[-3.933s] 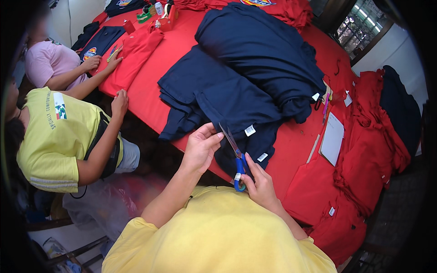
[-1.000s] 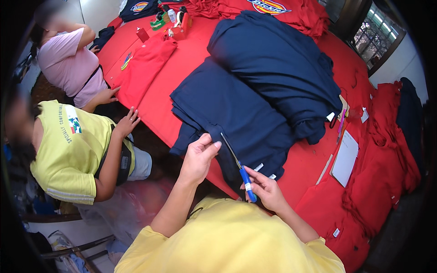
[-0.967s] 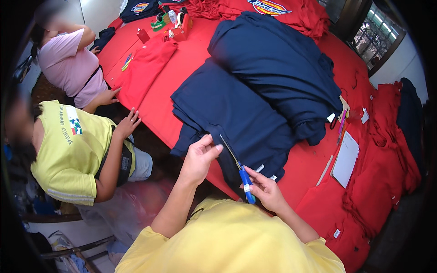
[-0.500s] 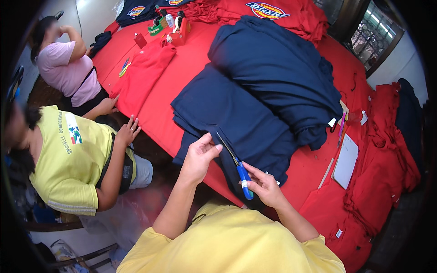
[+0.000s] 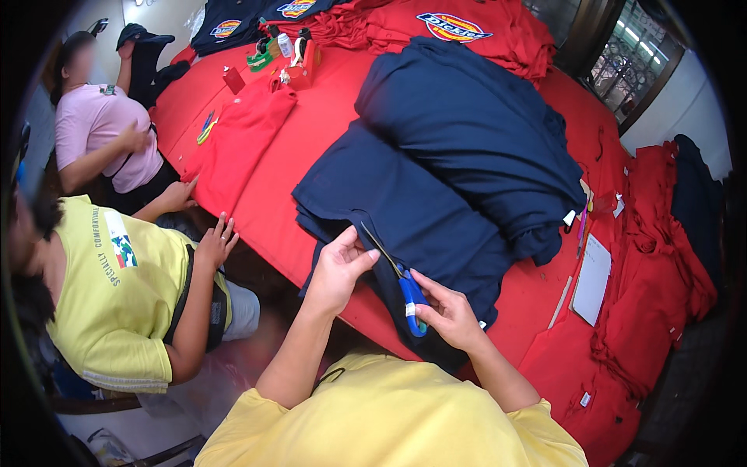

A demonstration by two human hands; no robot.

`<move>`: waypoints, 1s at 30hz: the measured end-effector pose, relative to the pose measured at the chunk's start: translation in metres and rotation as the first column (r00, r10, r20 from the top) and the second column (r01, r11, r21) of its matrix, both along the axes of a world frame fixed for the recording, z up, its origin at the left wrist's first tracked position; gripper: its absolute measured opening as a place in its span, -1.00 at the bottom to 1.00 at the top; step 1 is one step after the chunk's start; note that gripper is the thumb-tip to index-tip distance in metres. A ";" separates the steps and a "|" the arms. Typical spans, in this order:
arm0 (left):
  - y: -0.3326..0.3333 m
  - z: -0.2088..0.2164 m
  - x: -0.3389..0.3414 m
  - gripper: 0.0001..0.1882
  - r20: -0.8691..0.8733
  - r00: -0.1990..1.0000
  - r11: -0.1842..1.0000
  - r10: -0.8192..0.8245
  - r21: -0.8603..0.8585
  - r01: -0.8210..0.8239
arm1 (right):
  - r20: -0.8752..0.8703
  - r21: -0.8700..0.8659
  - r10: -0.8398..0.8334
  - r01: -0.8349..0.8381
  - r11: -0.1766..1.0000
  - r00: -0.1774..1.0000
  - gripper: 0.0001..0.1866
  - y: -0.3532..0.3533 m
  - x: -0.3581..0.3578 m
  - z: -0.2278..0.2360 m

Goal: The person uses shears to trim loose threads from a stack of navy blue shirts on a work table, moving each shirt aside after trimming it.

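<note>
My right hand (image 5: 450, 313) is closed around the blue handles of a pair of scissors (image 5: 410, 297). Their narrow blades point up and to the left, a little parted near the tips, alongside my left fingers. Thumb and fingertips of my left hand (image 5: 341, 268) pinch the near edge of a folded navy garment (image 5: 389, 183). Part of that navy cloth hangs over the table's front edge below my hands. The exact bit between my left fingertips is hidden.
A bulky navy pile (image 5: 467, 117) lies behind on the red-covered table (image 5: 327, 101). Red garments (image 5: 646, 233) and a white pad (image 5: 592, 280) are at right. At left, a co-worker in yellow (image 5: 132, 288) touches a red garment (image 5: 241, 132); another in pink (image 5: 101, 132) stands beyond.
The scissors' handles have shifted slightly left and turned in my right hand. My left hand keeps its pinch. The co-worker in pink now holds up a dark cloth.
</note>
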State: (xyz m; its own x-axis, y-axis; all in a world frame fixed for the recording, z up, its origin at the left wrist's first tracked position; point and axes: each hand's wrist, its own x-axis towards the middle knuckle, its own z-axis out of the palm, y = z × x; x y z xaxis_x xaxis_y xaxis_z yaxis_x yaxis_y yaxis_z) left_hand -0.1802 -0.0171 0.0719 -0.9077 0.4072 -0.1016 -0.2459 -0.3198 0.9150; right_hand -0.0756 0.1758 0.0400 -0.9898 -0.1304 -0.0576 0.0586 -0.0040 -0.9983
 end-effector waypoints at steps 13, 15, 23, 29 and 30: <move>-0.003 0.002 -0.024 -0.50 0.020 1.000 1.000 0.015 0.025 -0.015 | 0.013 -0.035 0.017 -0.016 0.999 1.000 -0.46 0.000 -0.021 0.006; -0.004 0.011 -0.023 -0.49 -0.028 0.999 0.999 -0.021 -0.047 0.020 | -0.068 0.017 0.005 -0.003 1.000 0.998 -0.46 -0.003 -0.028 0.005; -0.007 0.004 -0.036 -0.60 0.016 0.998 0.998 0.059 -0.010 -0.059 | 0.146 -0.039 0.051 -0.046 0.998 0.988 -0.47 0.003 -0.042 0.004; -0.010 0.013 -0.046 -0.53 -0.027 1.000 0.998 0.002 -0.066 -0.004 | -0.121 -0.045 0.039 -0.045 0.998 0.992 -0.44 -0.007 -0.057 0.000; -0.010 0.013 -0.046 -0.50 -0.026 1.000 0.996 -0.011 -0.088 0.009 | -0.050 -0.069 0.049 -0.053 0.996 0.998 -0.44 -0.006 -0.060 0.004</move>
State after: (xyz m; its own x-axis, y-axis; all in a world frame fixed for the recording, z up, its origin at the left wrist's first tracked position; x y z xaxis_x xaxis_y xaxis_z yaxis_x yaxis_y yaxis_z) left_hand -0.2262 -0.0274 0.0851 -0.9064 0.4068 -0.1136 -0.2241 -0.2351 0.9458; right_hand -0.1351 0.1700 0.0442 -0.9831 -0.1829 0.0012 0.0122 -0.0721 -0.9973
